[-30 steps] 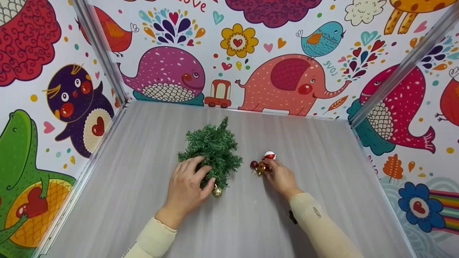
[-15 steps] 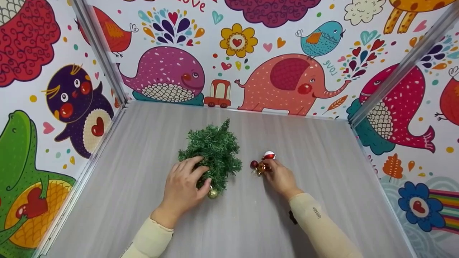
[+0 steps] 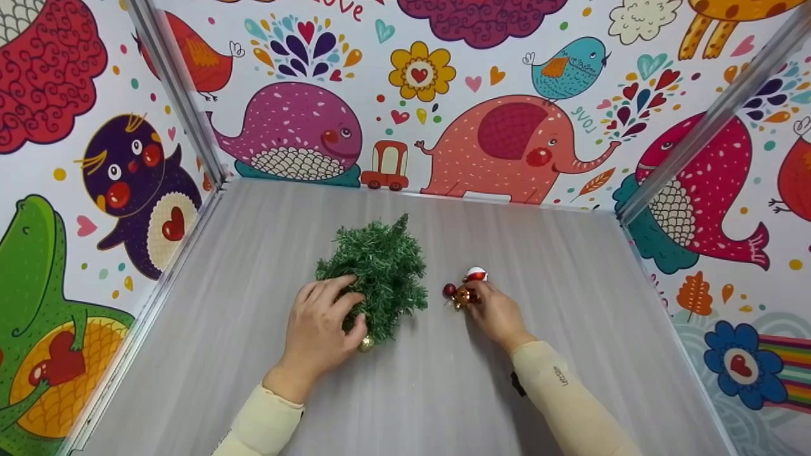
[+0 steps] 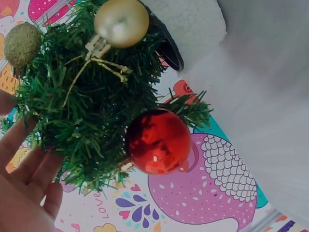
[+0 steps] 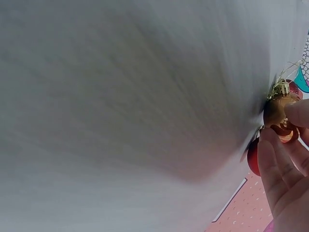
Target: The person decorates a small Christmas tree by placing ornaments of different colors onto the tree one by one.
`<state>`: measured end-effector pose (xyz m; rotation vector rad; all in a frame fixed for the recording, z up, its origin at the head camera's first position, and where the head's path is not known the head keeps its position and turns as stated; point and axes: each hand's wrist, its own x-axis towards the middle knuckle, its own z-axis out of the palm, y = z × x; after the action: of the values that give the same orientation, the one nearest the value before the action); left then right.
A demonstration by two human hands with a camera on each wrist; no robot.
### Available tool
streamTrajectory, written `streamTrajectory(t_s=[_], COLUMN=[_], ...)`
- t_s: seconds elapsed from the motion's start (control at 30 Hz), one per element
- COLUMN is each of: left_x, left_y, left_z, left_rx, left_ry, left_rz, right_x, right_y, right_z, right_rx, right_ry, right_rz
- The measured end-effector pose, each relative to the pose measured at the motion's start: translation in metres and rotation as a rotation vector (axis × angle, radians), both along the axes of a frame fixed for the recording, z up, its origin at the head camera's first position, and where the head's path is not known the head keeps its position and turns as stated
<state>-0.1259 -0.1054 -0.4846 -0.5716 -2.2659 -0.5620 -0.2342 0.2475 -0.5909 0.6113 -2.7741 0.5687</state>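
We hold the tree (image 3: 379,272) with our left hand (image 3: 322,329) curled round its lower branches — our right hand (image 3: 497,311) pinches a bauble (image 3: 461,297) just beside it. Next: lift that bauble onto a branch.

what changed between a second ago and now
The left hand drew back toward the person and leftward, its fingers on the small green tree, whose gold bauble shifted with it while its tip swung slightly right. The right hand stayed on the cluster of ornaments.
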Motion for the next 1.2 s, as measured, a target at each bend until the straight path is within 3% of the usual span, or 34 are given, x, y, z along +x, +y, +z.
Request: streamTrajectory(t_s=[1.2], left_x=[0.000], left_y=[-0.015], left_z=[0.002], left_rx=[0.027], left_ry=[-0.032], left_rz=[-0.045], right_x=[0.001], right_y=[-0.001], right_z=[-0.001], right_rx=[-0.025], right_ry=[0.011], right_rz=[0.003])
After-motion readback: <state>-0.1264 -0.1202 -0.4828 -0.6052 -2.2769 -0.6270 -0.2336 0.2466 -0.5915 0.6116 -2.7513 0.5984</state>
